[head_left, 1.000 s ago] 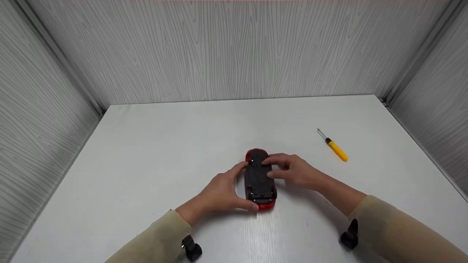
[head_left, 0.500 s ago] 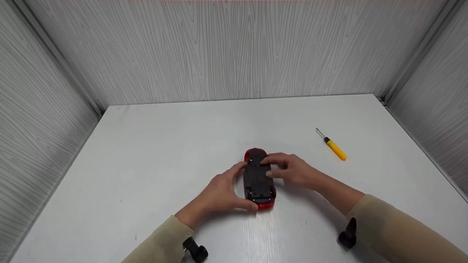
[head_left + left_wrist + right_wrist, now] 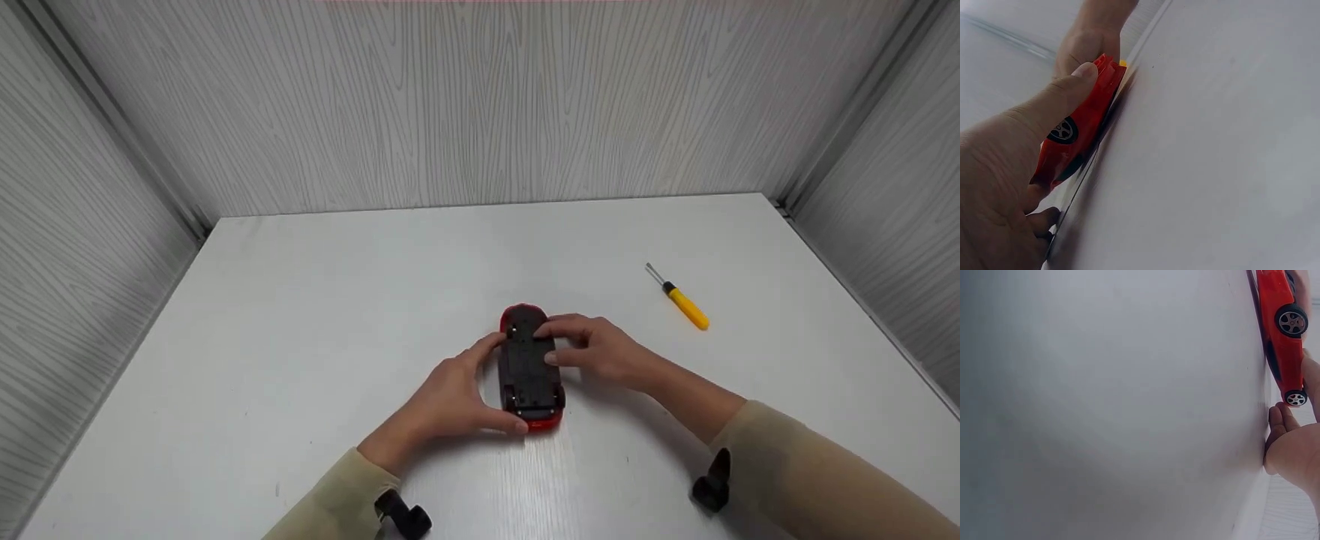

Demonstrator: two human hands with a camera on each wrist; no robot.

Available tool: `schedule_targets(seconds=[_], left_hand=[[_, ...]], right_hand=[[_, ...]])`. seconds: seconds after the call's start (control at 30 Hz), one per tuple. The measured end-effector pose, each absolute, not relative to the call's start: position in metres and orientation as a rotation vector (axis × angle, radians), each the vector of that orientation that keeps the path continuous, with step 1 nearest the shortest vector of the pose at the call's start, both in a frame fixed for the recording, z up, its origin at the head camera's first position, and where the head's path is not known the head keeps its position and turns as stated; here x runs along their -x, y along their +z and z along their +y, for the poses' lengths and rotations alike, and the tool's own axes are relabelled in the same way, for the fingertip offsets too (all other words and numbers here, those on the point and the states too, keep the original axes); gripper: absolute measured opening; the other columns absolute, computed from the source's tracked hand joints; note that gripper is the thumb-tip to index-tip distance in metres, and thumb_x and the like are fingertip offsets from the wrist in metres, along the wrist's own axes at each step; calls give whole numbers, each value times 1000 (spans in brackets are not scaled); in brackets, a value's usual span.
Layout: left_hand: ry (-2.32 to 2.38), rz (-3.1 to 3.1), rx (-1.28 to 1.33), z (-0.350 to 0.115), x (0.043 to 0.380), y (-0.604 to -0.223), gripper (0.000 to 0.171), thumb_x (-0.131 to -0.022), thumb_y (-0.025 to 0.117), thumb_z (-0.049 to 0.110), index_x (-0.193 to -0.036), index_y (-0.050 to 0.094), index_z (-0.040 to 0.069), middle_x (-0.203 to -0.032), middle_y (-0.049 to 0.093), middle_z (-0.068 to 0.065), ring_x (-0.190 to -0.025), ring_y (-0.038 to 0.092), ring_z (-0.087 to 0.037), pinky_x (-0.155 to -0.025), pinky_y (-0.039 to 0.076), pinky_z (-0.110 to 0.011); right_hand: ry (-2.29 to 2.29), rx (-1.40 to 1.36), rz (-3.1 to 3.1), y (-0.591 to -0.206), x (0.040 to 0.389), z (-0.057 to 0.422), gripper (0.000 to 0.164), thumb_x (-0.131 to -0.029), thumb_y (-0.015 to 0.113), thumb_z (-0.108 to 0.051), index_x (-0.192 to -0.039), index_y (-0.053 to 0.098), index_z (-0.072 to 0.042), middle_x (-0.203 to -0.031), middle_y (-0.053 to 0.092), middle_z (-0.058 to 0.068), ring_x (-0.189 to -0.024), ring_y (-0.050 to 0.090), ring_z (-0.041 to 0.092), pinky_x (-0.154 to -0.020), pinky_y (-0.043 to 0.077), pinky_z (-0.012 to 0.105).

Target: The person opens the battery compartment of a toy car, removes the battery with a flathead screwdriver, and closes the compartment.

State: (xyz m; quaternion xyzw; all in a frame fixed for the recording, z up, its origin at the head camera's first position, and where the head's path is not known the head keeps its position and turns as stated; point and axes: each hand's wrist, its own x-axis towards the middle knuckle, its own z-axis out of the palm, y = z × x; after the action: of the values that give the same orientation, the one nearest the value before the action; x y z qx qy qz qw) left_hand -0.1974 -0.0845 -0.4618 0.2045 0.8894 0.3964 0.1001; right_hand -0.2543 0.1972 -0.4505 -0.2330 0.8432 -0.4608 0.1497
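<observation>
A red toy car lies upside down on the white table, its black underside facing up. My left hand holds it from the left, thumb at the near end and fingers along the left side. From the right, my right hand grips the car, with bent index finger and thumb on the underside. In the left wrist view the car's red body and one wheel show beyond the thumb. Two wheels of the car appear in the right wrist view. Whether anything small lies under the right fingertips is hidden.
A screwdriver with a yellow handle and metal shaft lies to the right, beyond the right hand. Light wood-grain panels close off the back and both sides of the white table. Black camera straps sit on both sleeves.
Both hands keep nearly the same hold on the toy car. The left sleeve and its wrist camera have shifted slightly to the right; the whole head view has drifted a little.
</observation>
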Motion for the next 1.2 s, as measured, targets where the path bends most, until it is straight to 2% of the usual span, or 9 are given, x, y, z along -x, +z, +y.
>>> schedule_targets(seconds=[0.2,0.37,0.63,0.97,1.2], left_hand=[[1176,2632,-601,-86,197,-462,130,-61,96,67,-167,33,27,-162,47,0,-149,41,-18,-121,36,-44],[1168,2632,-585,-84,197,-461,130,-60,96,67,-167,33,27,-162,46,0,-149,41,-19,-122,36,-45],[1147,2633,-573,-83,196,-459,130,-60,96,68,-167,33,28,-162,47,-1,-149,42,-20,-122,36,-46],[1161,2649,-596,-85,195,-462,128,-62,96,66,-167,33,25,-162,47,0,-149,42,-20,-122,36,-46],[1160,2646,-599,-84,195,-461,127,-62,96,64,-167,34,27,-161,48,0,-148,43,-20,-122,36,-46]], right_hand=[[-1348,655,2427,-448,253,195,30,-98,79,-19,-128,76,-22,-148,61,6,-141,50,31,-117,41,53],[-1314,651,2491,-444,251,194,29,-97,80,-21,-126,77,-26,-150,59,4,-139,50,32,-110,45,55],[-1283,662,2597,-438,243,191,28,-96,82,-22,-122,77,-30,-157,52,5,-144,47,35,-112,44,60],[-1331,723,2648,-435,236,190,33,-93,85,-19,-123,78,-32,-129,68,-10,-131,52,23,-108,45,58],[-1341,681,2629,-435,236,191,31,-97,80,-19,-126,78,-29,-110,76,-9,-113,65,19,-105,44,55]])
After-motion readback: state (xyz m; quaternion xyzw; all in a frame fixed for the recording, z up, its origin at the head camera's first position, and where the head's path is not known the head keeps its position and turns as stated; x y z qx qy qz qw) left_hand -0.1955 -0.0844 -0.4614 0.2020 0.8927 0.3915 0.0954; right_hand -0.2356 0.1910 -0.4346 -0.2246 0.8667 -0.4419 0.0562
